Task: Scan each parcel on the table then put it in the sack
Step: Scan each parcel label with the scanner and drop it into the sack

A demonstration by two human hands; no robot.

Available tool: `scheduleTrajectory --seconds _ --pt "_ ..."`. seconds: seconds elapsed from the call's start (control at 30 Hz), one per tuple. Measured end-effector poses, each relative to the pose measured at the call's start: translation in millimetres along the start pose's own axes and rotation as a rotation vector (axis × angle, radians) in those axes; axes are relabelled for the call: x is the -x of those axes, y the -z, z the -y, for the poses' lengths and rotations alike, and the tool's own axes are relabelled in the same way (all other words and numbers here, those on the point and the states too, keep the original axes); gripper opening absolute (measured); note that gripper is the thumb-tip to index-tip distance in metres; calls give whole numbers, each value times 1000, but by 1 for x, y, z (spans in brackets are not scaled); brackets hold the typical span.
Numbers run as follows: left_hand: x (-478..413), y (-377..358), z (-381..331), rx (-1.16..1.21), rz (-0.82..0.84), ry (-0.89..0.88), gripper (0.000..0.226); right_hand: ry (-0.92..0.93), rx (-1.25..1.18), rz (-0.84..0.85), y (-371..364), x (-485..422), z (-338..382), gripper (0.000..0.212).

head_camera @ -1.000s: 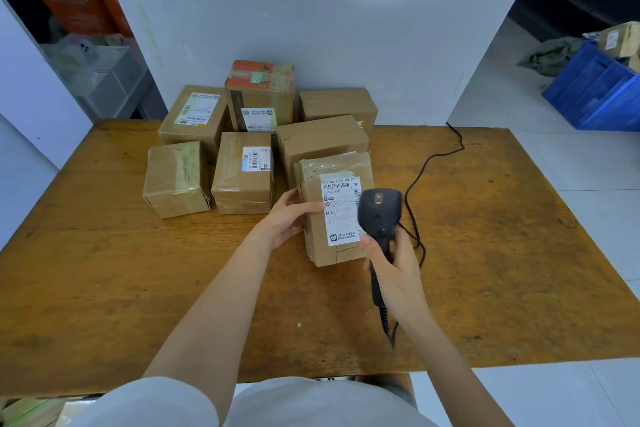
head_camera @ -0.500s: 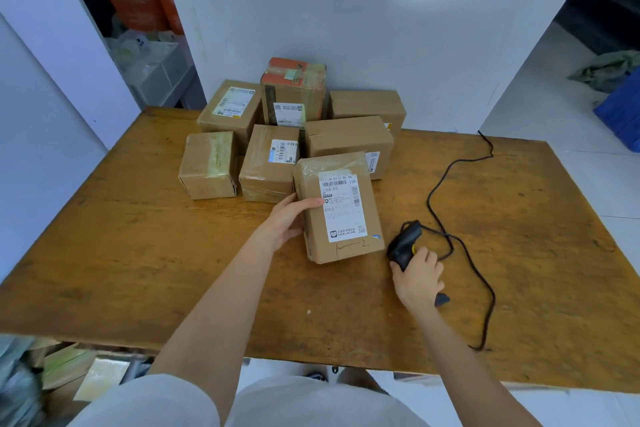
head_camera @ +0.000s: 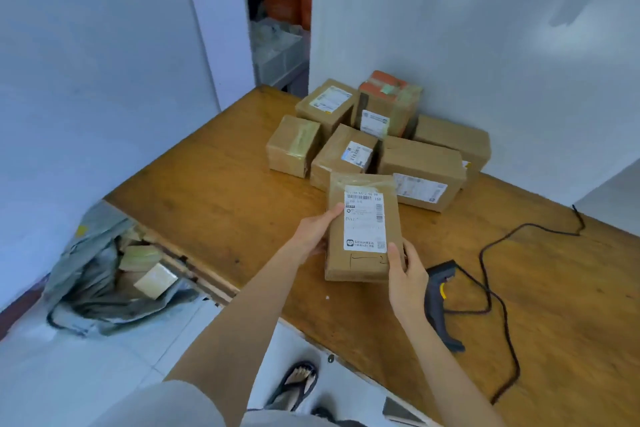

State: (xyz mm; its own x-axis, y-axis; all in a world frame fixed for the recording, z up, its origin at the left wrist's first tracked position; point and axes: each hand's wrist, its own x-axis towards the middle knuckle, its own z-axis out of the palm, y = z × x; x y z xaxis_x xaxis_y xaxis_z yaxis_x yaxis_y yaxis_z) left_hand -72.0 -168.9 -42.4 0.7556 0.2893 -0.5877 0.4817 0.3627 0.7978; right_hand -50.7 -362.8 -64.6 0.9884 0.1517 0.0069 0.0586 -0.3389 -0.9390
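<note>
A brown parcel (head_camera: 363,255) with a white label is held over the wooden table (head_camera: 225,204). My left hand (head_camera: 317,230) grips its left edge and my right hand (head_camera: 405,270) grips its lower right corner. The black scanner (head_camera: 440,298) lies on the table just right of my right hand, its cable (head_camera: 491,274) trailing away. Several more brown parcels (head_camera: 420,166) are clustered at the table's far side against the wall. A grey sack (head_camera: 100,274) sits open on the floor to the left of the table, with parcels inside.
White walls close in on the left and behind the table. A doorway (head_camera: 280,28) beyond the table's far corner shows orange bags and a crate. My sandalled foot (head_camera: 298,385) stands on the tiled floor by the table edge.
My right hand set the scanner down on the table and took hold of the parcel. The view has swung to the left, bringing the sack into sight.
</note>
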Motion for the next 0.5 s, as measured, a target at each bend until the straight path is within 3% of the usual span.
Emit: scheduleTrajectory --seconds 0.13,0.3,0.5 --pt "30 66 1 28 -245 -42 76 114 32 196 -64 4 31 28" --pt "67 188 7 183 -564 -135 72 205 -29 445 -186 37 88 15" --pt "114 354 15 265 -741 -226 62 266 -101 627 -349 99 142 14"
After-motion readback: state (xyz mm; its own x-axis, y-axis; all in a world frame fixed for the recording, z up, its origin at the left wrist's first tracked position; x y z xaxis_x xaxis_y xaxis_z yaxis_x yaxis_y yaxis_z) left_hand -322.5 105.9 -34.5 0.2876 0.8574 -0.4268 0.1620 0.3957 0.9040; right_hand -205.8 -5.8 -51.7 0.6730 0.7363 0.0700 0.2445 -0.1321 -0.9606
